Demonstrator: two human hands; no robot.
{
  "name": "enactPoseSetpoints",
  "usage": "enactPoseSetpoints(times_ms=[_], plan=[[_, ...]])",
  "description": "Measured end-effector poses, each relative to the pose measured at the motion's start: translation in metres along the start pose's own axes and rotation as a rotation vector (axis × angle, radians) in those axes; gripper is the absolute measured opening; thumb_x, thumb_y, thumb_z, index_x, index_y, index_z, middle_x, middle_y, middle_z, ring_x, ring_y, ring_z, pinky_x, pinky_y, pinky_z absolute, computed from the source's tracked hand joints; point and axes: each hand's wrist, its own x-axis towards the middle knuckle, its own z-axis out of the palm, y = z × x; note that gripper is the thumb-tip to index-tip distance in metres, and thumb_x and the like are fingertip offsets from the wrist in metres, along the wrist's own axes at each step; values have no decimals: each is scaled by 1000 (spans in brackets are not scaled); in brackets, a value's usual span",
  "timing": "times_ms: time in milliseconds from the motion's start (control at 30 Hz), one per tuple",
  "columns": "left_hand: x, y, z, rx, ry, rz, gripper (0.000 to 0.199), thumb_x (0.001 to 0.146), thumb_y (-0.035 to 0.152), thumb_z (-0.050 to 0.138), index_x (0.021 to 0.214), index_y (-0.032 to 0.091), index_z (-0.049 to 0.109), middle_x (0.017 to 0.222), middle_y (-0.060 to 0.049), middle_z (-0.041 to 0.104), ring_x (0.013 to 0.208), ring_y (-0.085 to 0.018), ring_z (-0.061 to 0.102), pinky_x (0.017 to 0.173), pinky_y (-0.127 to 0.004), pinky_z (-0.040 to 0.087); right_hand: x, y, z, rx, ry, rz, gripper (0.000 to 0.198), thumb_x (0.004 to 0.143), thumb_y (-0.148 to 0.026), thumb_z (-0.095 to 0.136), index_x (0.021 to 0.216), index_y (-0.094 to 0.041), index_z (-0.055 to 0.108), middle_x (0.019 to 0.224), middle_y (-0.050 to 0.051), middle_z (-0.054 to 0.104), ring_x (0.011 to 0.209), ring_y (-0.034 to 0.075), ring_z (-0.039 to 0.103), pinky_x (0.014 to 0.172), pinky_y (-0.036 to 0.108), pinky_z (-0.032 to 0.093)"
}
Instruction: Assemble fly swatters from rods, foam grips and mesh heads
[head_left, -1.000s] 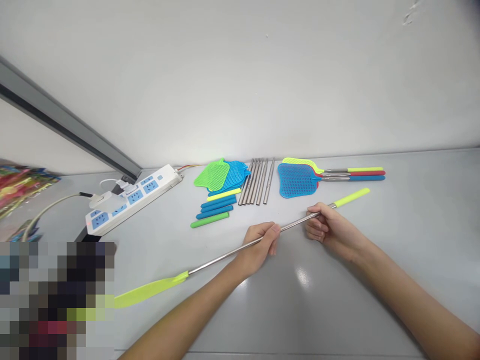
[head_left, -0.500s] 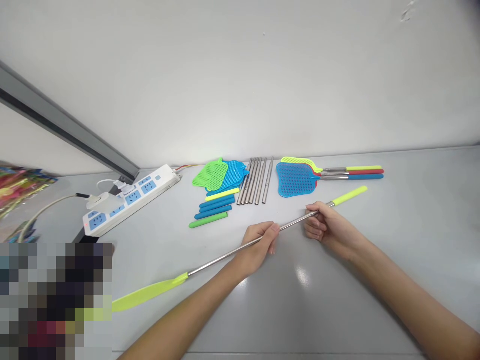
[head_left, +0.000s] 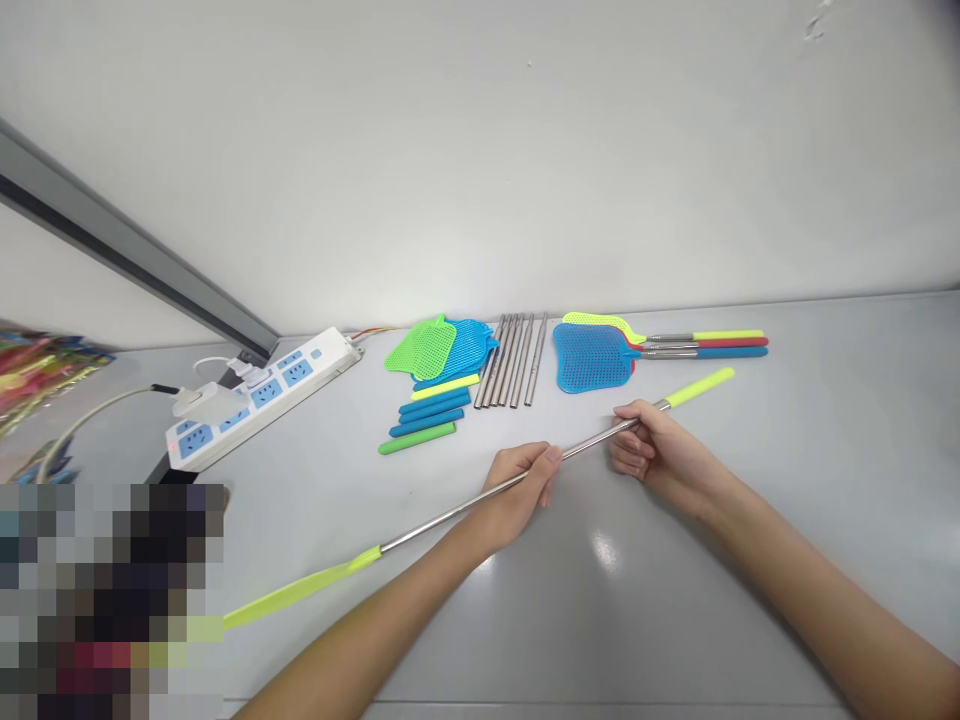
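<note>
A fly swatter [head_left: 446, 515] with a metal telescopic rod is stretched out long across the table in both hands. Its yellow-green paddle [head_left: 307, 587] points to the lower left, seen nearly edge-on, and its yellow grip [head_left: 701, 386] to the upper right. My left hand [head_left: 519, 492] is closed round the middle of the rod, thumb on top. Nearer the grip, my right hand [head_left: 646, 447] pinches the rod between thumb and fingers. Beyond my hands lie loose metal rods [head_left: 517, 360], green and blue paddles [head_left: 421, 350], and several coloured handle sleeves [head_left: 427, 424].
Assembled fly swatters [head_left: 596, 357] lie stacked at the back right, by the wall. A white power strip [head_left: 262, 400] with plugs and cables stands at the left. Colourful plastic packets [head_left: 45, 375] lie at the far left. The lower left corner is pixelated.
The swatter's paddle has turned slightly and shifted a little to the right, looking thinner now. Both hands keep almost the same place on the rod.
</note>
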Motion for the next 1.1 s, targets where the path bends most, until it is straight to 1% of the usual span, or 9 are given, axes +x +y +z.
enactPoseSetpoints(times_ms=[433, 867, 1100], plan=[[-1, -1, 0, 13, -20, -3, 46, 85, 45, 34, 50, 17, 39, 47, 3, 39, 50, -10, 43, 52, -24, 32, 0, -1, 1, 34, -9, 10, 41, 76, -28, 49, 40, -18, 33, 41, -5, 21, 41, 8, 22, 41, 24, 25], [-1, -1, 0, 36, -39, 17, 47, 86, 46, 33, 51, 16, 41, 48, 3, 41, 51, -10, 43, 52, -23, 31, 1, 0, 0, 57, -13, 4, 40, 76, -27, 48, 40, -18, 33, 41, -5, 23, 40, 8, 23, 40, 23, 26], [-1, -3, 1, 47, -35, 3, 47, 86, 46, 33, 51, 16, 40, 48, 3, 41, 51, -10, 43, 52, -23, 31, 0, -1, 2, 55, 7, 10, 41, 76, -27, 49, 40, -18, 34, 40, -5, 24, 39, 8, 23, 39, 22, 26]])
